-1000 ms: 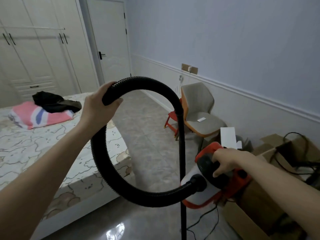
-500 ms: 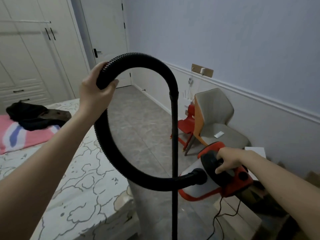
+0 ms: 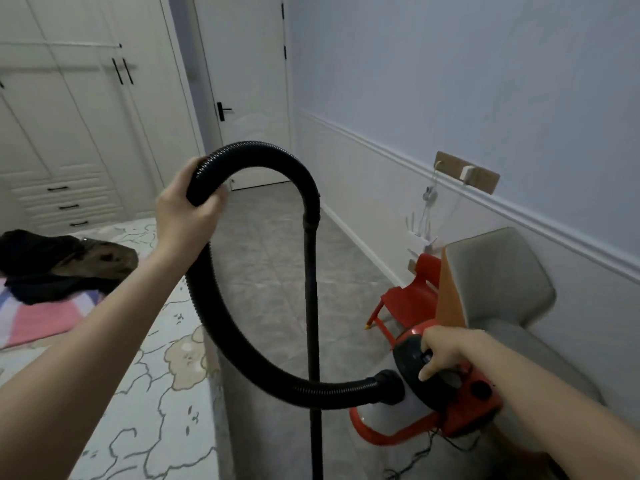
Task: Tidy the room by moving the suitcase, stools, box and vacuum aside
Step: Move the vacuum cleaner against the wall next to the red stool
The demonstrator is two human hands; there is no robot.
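Note:
I carry a red and white vacuum (image 3: 460, 407) off the floor at lower right. My right hand (image 3: 441, 351) grips its black top handle. Its black ribbed hose (image 3: 221, 327) loops up from the body's front to my left hand (image 3: 183, 206), which grips the hose near the top of the loop. From the loop a straight black wand (image 3: 311, 306) hangs down past the bottom of the frame. A small red stool (image 3: 412, 299) stands by the right wall. No suitcase or box is in view.
A grey chair with an orange shell (image 3: 498, 289) stands against the right wall behind the stool. A bed (image 3: 156, 393) with clothes fills the left. Grey tiled floor (image 3: 270, 265) runs ahead to a closed white door (image 3: 242, 91); a wardrobe (image 3: 69, 133) is at far left.
My view has moved forward along the bed and turned left; the cardboard boxes at right have left the frame. Both hands keep their grip on the vacuum and hose.

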